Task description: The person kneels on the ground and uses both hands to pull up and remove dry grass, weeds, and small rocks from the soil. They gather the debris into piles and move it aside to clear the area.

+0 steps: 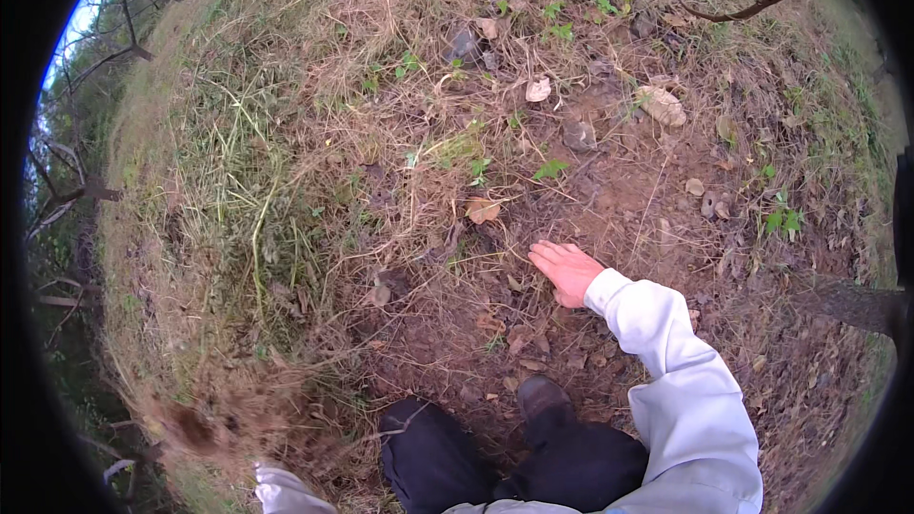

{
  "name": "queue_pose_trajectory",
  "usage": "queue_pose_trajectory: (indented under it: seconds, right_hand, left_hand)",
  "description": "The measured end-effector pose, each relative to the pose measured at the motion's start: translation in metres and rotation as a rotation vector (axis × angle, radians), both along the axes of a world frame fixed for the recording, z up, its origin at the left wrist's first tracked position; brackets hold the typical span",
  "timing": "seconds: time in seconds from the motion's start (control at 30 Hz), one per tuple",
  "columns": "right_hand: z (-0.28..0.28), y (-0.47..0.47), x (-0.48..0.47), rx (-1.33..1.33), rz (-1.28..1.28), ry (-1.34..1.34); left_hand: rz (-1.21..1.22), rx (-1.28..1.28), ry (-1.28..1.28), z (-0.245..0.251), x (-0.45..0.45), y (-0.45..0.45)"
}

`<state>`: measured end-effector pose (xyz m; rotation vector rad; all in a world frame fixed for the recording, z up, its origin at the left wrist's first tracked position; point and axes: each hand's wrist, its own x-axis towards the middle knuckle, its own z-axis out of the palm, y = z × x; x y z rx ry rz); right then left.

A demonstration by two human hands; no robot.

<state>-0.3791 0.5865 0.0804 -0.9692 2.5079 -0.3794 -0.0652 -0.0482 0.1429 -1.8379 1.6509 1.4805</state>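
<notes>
My right hand (565, 273) is stretched out palm down over bare soil and dry stalks. Its fingers are extended and nothing shows in its grasp. A tan dry leaf (483, 210) lies just beyond its fingertips. At the lower left, only the pale sleeve (285, 491) of my left arm shows. A blurred clump of dry brown grass (243, 407) rises in front of that sleeve and hides my left hand, so I cannot see whether it holds the clump.
My bent legs in dark trousers (446, 453) and a boot (543, 394) are below. Pulled green stalks (264, 228) are heaped on the left. Stones (578, 135) and a pale lump (661, 106) lie ahead. A bare branch (775, 0) crosses the upper right; a trunk (850, 305) stands right.
</notes>
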Motion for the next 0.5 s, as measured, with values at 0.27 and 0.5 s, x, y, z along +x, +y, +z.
queue_pose_trajectory:
  seconds: [0.27, 0.5]
  right_hand:
    - [-0.013, 0.01, 0.013, -0.105, -0.035, -0.31]
    - [-0.014, 0.029, 0.021, -0.213, -0.093, -0.323]
  left_hand:
    - [0.12, 0.075, -0.104, -0.001, 0.065, -0.016]
    - [0.189, 0.096, -0.086, 0.03, 0.099, -0.053]
